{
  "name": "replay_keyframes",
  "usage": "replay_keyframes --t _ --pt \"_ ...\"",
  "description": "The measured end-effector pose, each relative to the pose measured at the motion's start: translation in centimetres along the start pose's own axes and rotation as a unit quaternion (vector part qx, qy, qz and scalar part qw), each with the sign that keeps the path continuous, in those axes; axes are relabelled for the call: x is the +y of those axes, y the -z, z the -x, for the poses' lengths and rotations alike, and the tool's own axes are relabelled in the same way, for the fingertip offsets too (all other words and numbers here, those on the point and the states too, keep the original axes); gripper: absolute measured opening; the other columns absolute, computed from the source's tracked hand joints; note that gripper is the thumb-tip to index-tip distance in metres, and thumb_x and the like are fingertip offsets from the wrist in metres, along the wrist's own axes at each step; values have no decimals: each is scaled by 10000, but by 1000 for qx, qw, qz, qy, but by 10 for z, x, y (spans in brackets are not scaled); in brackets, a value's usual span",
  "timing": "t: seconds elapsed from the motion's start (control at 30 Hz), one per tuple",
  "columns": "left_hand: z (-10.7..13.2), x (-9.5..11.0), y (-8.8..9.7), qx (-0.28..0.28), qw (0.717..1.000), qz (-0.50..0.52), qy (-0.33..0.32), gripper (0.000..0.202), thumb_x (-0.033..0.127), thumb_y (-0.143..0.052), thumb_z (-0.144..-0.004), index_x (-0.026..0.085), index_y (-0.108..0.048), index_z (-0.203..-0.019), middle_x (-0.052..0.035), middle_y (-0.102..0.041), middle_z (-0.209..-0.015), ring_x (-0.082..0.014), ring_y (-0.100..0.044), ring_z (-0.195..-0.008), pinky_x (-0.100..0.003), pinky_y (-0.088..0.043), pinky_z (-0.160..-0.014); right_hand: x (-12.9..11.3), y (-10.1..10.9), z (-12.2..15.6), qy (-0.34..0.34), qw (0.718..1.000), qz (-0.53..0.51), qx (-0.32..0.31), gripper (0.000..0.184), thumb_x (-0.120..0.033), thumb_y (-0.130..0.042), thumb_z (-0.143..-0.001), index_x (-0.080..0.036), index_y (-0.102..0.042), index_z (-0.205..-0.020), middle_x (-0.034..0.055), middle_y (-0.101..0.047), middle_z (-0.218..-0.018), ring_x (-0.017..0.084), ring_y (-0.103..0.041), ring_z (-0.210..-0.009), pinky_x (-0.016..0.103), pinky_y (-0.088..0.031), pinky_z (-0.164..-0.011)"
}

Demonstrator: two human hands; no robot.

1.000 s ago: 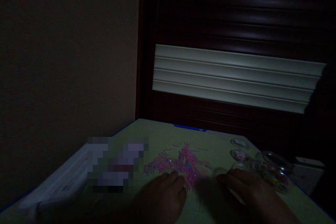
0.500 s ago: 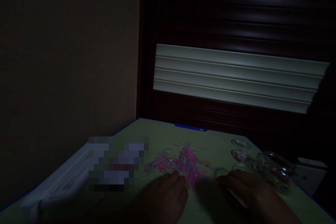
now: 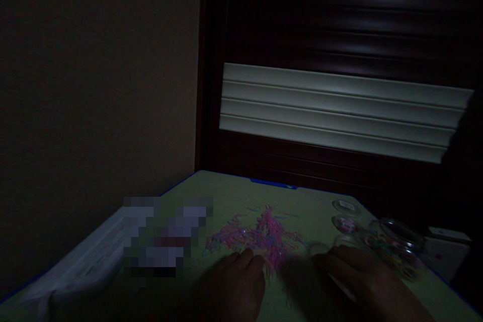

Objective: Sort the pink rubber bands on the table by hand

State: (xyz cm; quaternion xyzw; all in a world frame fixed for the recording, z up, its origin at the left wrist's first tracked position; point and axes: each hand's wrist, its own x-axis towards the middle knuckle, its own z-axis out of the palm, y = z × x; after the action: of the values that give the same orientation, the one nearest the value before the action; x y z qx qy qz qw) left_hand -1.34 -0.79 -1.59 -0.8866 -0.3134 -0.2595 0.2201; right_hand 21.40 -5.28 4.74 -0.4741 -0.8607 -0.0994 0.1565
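In dim light, a loose pile of small, thin pink and multicoloured bands or clips (image 3: 273, 239) lies mid-table; their exact kind is hard to make out. My left hand (image 3: 239, 282) rests at the pile's near edge, fingers bent and together, fingertips hidden. To the right of the pile, my right hand (image 3: 358, 271) is closed over a clear round container (image 3: 317, 247), whose rim shows beyond the fingers. Beside that hand stands a clear jar (image 3: 402, 234) holding several coloured rings. Just behind are a small round tub with pink contents (image 3: 345, 224) and a clear round lid with a label (image 3: 345, 206).
The pale table (image 3: 226, 188) has a blue edge. At the left lies a white, blurred object (image 3: 83, 256), next to a pixelated patch. A white box (image 3: 447, 249) stands past the jar. Behind the table are a wall (image 3: 98, 70) and dark slatted panels (image 3: 339, 25).
My left hand has shifted slightly left and toward me, at the pile's near edge. My right hand stays nearly where it was. The view has moved very little.
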Motion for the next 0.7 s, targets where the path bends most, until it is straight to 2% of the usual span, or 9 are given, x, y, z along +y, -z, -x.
replay_keyframes --t 0.17,0.37,0.43,0.53,0.6,0.7 --pt "1 1 -1 14 1000 -18 10 223 21 -354 -822 162 -499 -728 -15 -528 -677 -148 -496 -631 -250 -428 -599 -1 -2 -1 -3 1000 5 2 238 -21 -490 -738 -220 -591 -820 4 -612 -746 156 -578 -685 240 -421 -582" --pt "-1 -2 -4 -56 998 5 29 181 -7 -471 -739 160 -520 -688 -17 -552 -708 -166 -515 -672 -252 -430 -598 1 -1 -1 5 1000 6 -13 256 -5 -503 -708 -218 -586 -823 5 -626 -782 159 -588 -717 239 -432 -621" --pt "-4 -3 0 -80 995 48 35 195 -22 -487 -728 164 -541 -758 -14 -568 -778 -165 -522 -727 -243 -437 -629 1 -1 -1 9 1000 3 -18 264 -10 -508 -700 -221 -591 -836 6 -626 -781 159 -587 -714 235 -431 -611" --pt "-10 -4 9 -94 981 166 37 157 21 -513 -743 163 -545 -802 -16 -567 -830 -150 -520 -759 -219 -441 -660 1 -2 0 11 1000 0 -17 251 -21 -514 -692 -220 -589 -826 9 -622 -771 161 -585 -700 234 -431 -598" --pt "-14 -3 14 -82 963 256 36 154 29 -492 -755 165 -555 -792 -5 -563 -796 -129 -523 -743 -191 -433 -648 0 -3 1 11 1000 -5 -12 246 -18 -511 -690 -218 -579 -816 7 -618 -768 160 -583 -698 235 -430 -600" --pt "-17 -1 14 -58 932 347 89 176 25 -480 -746 166 -580 -775 14 -563 -748 -100 -531 -686 -165 -416 -605 0 -5 0 18 1000 -13 -6 226 -23 -514 -703 -214 -570 -812 7 -613 -757 154 -581 -695 225 -424 -595"
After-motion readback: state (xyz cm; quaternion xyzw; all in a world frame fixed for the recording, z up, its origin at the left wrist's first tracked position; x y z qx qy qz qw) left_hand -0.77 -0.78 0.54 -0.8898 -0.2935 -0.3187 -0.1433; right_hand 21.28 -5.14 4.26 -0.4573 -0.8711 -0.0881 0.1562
